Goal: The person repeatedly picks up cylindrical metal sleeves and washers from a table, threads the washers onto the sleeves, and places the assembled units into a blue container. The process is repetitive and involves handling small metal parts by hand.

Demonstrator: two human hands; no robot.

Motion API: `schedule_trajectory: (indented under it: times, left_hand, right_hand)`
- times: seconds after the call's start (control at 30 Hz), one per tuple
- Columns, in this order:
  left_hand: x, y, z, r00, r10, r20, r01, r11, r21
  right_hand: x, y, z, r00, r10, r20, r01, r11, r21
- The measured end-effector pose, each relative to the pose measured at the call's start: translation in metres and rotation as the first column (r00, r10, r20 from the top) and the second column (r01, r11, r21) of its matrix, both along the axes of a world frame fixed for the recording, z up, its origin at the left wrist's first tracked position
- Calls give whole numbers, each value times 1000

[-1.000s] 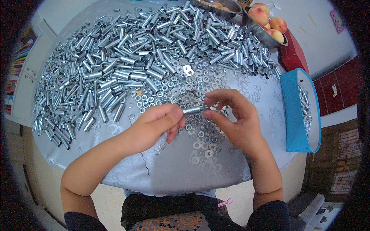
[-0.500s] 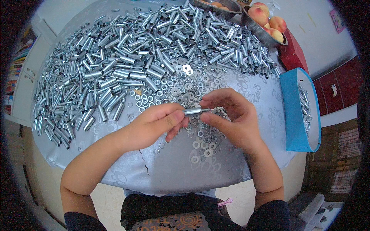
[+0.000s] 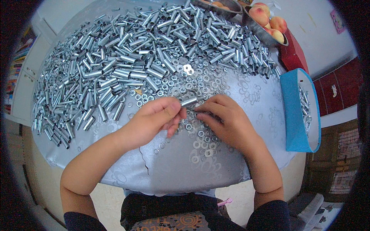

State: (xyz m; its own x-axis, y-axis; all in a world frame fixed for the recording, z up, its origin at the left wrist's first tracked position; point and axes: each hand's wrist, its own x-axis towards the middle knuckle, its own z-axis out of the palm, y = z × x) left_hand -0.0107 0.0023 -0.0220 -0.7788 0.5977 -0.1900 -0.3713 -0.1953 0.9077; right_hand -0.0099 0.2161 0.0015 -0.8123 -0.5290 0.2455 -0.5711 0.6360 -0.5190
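Note:
My left hand [image 3: 154,119] pinches a short silver metal tube [image 3: 189,101] at its left end and holds it level above the table. My right hand [image 3: 227,121] rests palm down beside it, fingertips on the loose washers [image 3: 200,144] right under the tube's free end. Whether those fingers pinch a washer is hidden. A big heap of the same metal tubes [image 3: 135,57] covers the far and left part of the round table [image 3: 173,165], which has a silvery patterned cloth. Several flat washers lie scattered between the heap and my hands.
A blue box [image 3: 295,115] holding finished tubes stands at the table's right edge. Behind it sit a metal bowl of peaches [image 3: 266,19] and a red box [image 3: 293,54]. A white cabinet [image 3: 23,88] is on the left.
My right hand has dropped from the tube's end down onto the washers. My left hand keeps the tube in nearly the same place.

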Motion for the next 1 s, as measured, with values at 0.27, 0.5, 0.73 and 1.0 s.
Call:
schedule_trajectory:
  times: [0.27, 0.5, 0.73, 1.0]
  left_hand:
    - [0, 0, 0, 999, -7, -42, 5, 999, -43]
    - [0, 1, 1, 999, -5, -37, 3, 999, -50]
    - [0, 1, 1, 999, -21, -45, 18, 998, -66]
    - [1, 1, 4, 998, -13, -59, 8, 996, -83]
  right_hand:
    - [2, -4, 2, 999, -21, 35, 22, 999, -38]
    - [1, -4, 1, 1000, -2, -14, 2, 1000, -18]
    - [-2, 1, 0, 994, 59, -95, -57, 998, 22]
    - [6, -6, 14, 959, -281, 30, 273, 894, -355]
